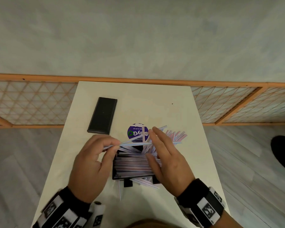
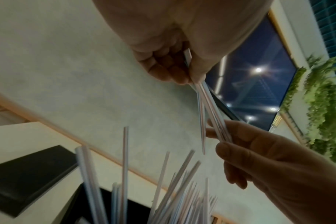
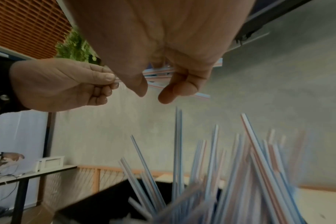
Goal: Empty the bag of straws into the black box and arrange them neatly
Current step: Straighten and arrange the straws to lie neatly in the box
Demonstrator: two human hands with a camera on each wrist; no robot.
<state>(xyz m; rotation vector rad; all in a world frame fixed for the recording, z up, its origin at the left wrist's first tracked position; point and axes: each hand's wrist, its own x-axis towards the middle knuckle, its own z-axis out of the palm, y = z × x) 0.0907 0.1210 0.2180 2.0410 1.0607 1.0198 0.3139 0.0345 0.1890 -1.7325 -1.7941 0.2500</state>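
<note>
- The left hand (image 1: 92, 163) hovers over the left edge of the black box (image 1: 116, 176), its thumb and fingers curled into a pinch grip on one end of a small bundle of straws (image 1: 132, 143)
- The left wrist view shows the same pinch from below: the fingertips (image 2: 175, 74) close on the bundle (image 2: 211, 109), which runs across to the other hand (image 2: 259, 159)
- The right hand (image 1: 166, 155) is held over the right part of the box, fingers fairly straight and pointing away from the person; in the right wrist view its fingers (image 3: 175, 84) curl loosely around the far end of the bundle (image 3: 157, 72), so this grip holds the straws too
- The bundle lies roughly level between the two hands, above the far end of the box
- The box stands on the table (image 1: 155, 104) near the person and is filled with straws in the box (image 1: 133, 167) lying mostly side by side across it, while others at its far end stick up at mixed angles
- A few loose straws (image 1: 145, 182) lie over the near rim and on the table beside it
- More straws (image 1: 178, 134) fan out on the table beyond the right hand
- A round purple label (image 1: 136, 132) with white print lies just beyond the box; the bag it belongs to is too clear to make out
- A flat black lid (image 1: 103, 116) lies on the far left of the table, well apart from the box
- Both wrists wear black bands (image 1: 204, 203) with square printed markers
</note>
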